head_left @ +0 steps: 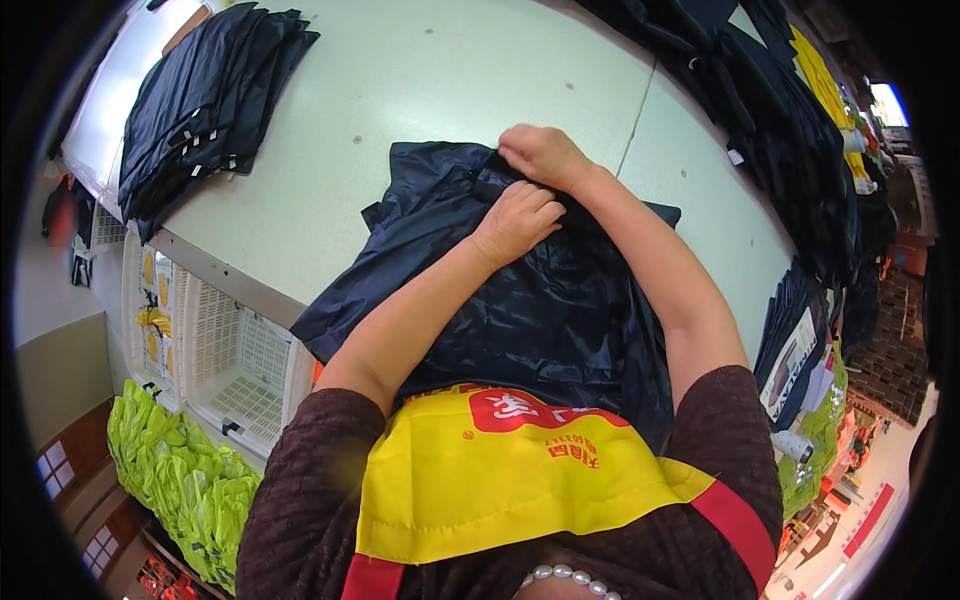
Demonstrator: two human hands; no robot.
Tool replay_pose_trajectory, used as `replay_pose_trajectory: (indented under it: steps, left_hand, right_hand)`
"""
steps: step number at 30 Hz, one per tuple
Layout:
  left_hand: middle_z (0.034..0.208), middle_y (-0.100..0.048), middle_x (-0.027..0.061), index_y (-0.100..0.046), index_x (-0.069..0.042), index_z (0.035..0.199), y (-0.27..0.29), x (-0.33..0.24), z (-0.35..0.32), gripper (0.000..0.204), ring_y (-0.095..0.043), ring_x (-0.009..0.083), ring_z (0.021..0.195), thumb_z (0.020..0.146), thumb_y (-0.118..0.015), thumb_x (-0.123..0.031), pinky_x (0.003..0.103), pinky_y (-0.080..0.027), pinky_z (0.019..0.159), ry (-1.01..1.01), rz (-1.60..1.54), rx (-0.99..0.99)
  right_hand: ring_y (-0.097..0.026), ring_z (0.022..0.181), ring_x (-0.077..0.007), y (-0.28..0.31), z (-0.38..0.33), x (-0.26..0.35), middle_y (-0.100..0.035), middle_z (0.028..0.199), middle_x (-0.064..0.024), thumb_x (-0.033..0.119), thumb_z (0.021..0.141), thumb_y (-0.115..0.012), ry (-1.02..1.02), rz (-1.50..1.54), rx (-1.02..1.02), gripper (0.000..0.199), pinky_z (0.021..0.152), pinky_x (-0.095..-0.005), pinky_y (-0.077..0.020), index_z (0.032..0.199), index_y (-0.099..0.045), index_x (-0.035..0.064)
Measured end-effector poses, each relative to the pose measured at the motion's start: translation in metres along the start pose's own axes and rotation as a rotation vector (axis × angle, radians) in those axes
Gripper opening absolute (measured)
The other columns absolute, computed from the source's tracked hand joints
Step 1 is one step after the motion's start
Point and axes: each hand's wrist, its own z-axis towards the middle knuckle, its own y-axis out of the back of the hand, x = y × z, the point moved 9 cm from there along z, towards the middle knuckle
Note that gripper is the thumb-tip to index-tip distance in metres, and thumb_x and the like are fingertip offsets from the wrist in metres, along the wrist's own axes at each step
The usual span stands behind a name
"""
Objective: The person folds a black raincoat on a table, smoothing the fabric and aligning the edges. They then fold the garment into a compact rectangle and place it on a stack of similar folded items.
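Note:
A shiny dark navy garment [540, 300] is spread over the near edge of the pale table, its lower part hanging against my yellow apron [500, 490]. My left hand [518, 222] lies on its upper middle, fingers curled down and closed on the cloth. Just beyond it, my right hand [545, 158] reaches across and pinches the garment near its far edge. The two hands are close together, and the right wrist passes beside the left fingertips. Both sets of fingertips are partly hidden, as are the folds beneath them. Which kind of garment it is cannot be told.
A stack of folded dark garments [215, 100] with small white tags lies at the far left of the table [440, 70]. More dark garments [770, 130] are heaped along the right. White plastic baskets [245, 350] and bright green bagged items [180, 480] sit below the left edge.

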Motion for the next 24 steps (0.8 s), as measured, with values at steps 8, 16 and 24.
replay_pose_trajectory:
  steps: [8,16,24]
  left_hand:
    - [0.087,-0.061,0.0124,-0.062,-0.005,0.089,-0.011,0.027,0.016,0.019,-0.058,0.0321,0.086,0.075,-0.068,-0.016,0.040,-0.046,0.075,0.120,-0.069,0.126]
    - [0.089,-0.063,0.0119,-0.065,-0.008,0.093,-0.023,0.047,0.030,0.025,-0.061,0.0311,0.084,0.085,-0.059,-0.031,0.040,-0.049,0.072,0.338,0.011,0.338]
    - [0.085,-0.063,0.0118,-0.067,-0.008,0.090,-0.041,0.049,0.052,0.014,-0.061,0.0315,0.088,0.082,-0.058,-0.017,0.040,-0.049,0.074,0.420,0.231,0.397]
  right_hand:
    - [-0.062,0.080,-0.0309,0.017,-0.019,-0.012,-0.063,0.087,-0.0119,0.018,0.078,-0.065,-0.103,0.090,0.072,0.019,0.069,-0.0364,-0.0507,0.092,-0.058,0.0064]
    - [-0.062,0.089,-0.0293,0.053,-0.126,-0.098,-0.065,0.089,-0.0113,0.016,0.072,-0.062,-0.707,-0.166,0.486,0.019,0.073,-0.0384,-0.0487,0.090,-0.062,0.0094]
    - [-0.064,0.077,-0.0265,0.057,-0.164,-0.107,-0.067,0.079,-0.0113,0.026,0.075,-0.069,-0.885,0.031,0.146,0.020,0.071,-0.0356,-0.0487,0.083,-0.069,0.0076]
